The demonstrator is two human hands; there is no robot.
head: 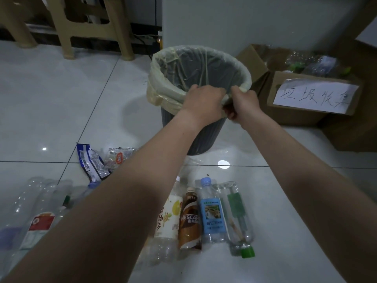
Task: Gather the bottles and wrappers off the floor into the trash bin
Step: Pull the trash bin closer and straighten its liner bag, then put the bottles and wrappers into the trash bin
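Observation:
A dark ribbed trash bin [177, 121] with a pale plastic liner [161, 92] stands on the tile floor. My left hand [203, 103] and my right hand [243, 105] both grip the liner at the bin's near rim. Below my arms several bottles lie side by side: a white-labelled one [168, 219], a brown Nescafe bottle [189, 219], a blue-labelled water bottle [213, 213] and a clear one with a green cap [239, 219]. A blue wrapper [91, 162] and a clear wrapper [118, 157] lie to the left. More clear bottles [38, 211] lie at the lower left.
A cardboard box [306, 99] with a handwritten paper sign holds crushed bottles, right of the bin. Beige chair legs [65, 31] stand at the back left. A white appliance wall [244, 21] rises behind the bin.

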